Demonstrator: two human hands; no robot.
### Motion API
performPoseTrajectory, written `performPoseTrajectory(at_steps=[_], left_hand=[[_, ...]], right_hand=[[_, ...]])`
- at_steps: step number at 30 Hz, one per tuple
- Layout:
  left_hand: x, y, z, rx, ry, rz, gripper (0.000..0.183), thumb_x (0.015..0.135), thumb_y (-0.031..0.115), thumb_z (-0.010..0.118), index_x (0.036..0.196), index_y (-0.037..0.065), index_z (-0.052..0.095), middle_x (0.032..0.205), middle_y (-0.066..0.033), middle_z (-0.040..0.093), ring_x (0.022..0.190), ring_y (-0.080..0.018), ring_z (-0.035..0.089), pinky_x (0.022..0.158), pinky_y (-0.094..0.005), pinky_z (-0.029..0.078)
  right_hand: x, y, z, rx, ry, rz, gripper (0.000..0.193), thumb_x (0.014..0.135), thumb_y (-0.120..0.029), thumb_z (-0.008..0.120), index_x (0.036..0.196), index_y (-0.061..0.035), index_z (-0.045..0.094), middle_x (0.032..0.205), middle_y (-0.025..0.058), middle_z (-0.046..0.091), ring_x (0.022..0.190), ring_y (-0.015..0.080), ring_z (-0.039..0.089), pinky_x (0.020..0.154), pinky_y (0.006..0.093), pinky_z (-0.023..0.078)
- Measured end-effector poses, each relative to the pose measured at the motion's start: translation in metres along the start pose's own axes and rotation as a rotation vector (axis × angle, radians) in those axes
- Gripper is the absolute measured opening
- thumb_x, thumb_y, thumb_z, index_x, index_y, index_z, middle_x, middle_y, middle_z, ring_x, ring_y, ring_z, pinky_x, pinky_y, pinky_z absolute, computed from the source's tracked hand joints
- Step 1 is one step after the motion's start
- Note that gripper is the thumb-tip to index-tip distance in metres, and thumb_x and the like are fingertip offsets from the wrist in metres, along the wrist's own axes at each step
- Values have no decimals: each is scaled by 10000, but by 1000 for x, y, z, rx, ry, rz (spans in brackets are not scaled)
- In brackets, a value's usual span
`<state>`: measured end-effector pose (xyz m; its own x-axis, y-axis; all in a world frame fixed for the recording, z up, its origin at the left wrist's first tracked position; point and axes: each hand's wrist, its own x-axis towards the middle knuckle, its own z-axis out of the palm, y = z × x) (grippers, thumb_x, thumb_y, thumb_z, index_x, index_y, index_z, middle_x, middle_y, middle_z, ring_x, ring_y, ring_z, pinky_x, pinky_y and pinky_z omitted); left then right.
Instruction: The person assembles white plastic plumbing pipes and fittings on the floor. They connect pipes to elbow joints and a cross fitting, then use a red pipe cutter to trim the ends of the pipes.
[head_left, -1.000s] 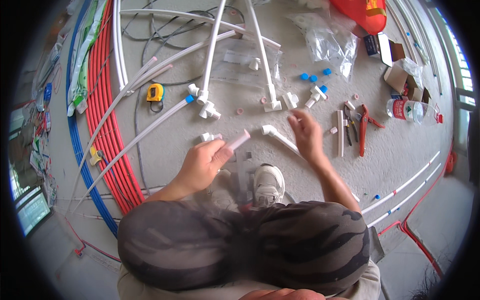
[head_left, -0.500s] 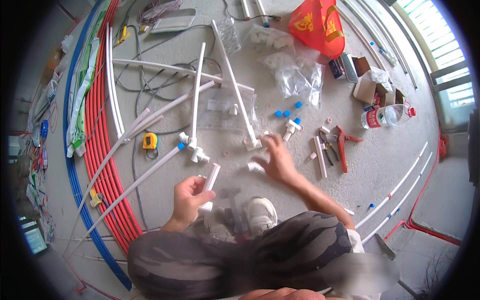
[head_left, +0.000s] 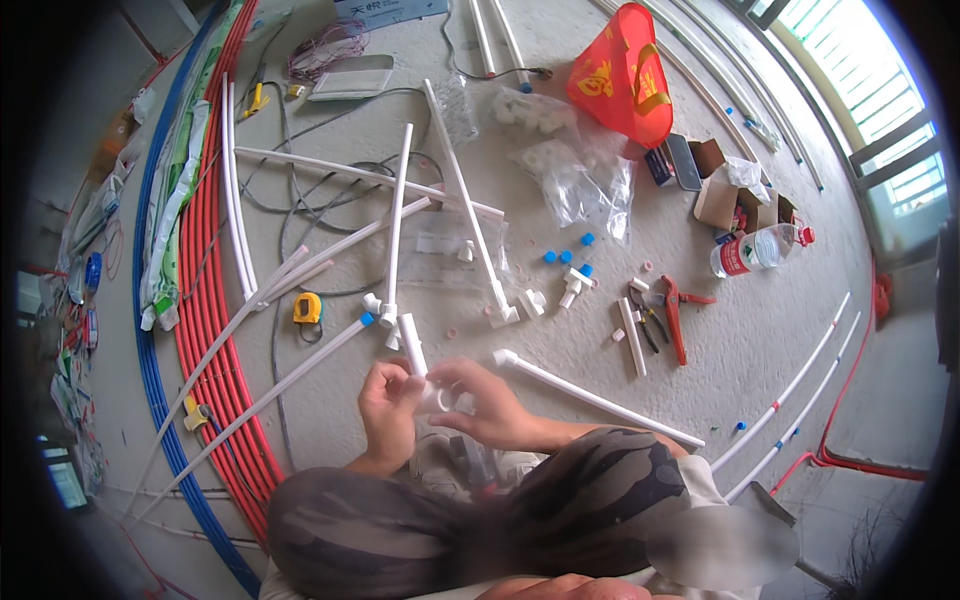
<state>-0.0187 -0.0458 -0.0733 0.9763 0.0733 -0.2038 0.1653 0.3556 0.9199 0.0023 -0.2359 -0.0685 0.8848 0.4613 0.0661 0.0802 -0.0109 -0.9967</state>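
Note:
In front of my knees, my left hand (head_left: 390, 408) is closed around a short white plastic pipe (head_left: 412, 345), which points up and away. A white pipe fitting (head_left: 436, 401) is at the pipe's near end. My right hand (head_left: 487, 402) curls round this fitting from the right, thumb below and fingers above. Part of the joint is hidden by my fingers. Just beyond the pipe, white fittings (head_left: 375, 305) stand at the foot of a long white pipe (head_left: 399, 215). To the right of my right hand lies a white pipe with an elbow end (head_left: 600, 402).
At left are red pipes (head_left: 215, 340), blue pipes (head_left: 165, 400) and a yellow tape measure (head_left: 307, 309). Red pipe cutters (head_left: 675, 320), pliers (head_left: 652, 318), blue caps (head_left: 566, 257) and a water bottle (head_left: 755, 252) lie right. Beyond are plastic bags (head_left: 575, 180) and a red bag (head_left: 625, 75).
My right hand has come left from above the floor to the fitting at the pipe's near end. My left hand still holds the short pipe. The view has shifted slightly.

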Motion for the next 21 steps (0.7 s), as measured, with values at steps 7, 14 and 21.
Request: performPoseTrajectory(at_steps=[7,14,21], left_hand=[[-11,23,-2,149,-327,171,600,841,-127,762,1376,27,538,1360,-134,513,1261,-259,580,1102,-395,495],[2,42,3,708,-399,443,542,781,35,902,1267,68,666,1179,-124,617,1046,-278,663,903,-376,540],[-4,38,-4,727,-374,529,554,734,-49,875,1240,73,683,1086,-118,636,958,-271,678,796,-368,551]], right_hand=[[0,-10,-5,-76,120,-86,576,815,-93,897,1320,-51,624,1230,120,655,994,237,651,882,364,552],[-8,2,-12,-27,97,-101,572,774,-60,914,1277,-21,646,1217,153,684,1039,276,680,874,376,559],[-12,4,-8,-35,47,-134,561,786,-61,913,1270,-24,632,1249,178,675,1092,292,691,896,386,572]])
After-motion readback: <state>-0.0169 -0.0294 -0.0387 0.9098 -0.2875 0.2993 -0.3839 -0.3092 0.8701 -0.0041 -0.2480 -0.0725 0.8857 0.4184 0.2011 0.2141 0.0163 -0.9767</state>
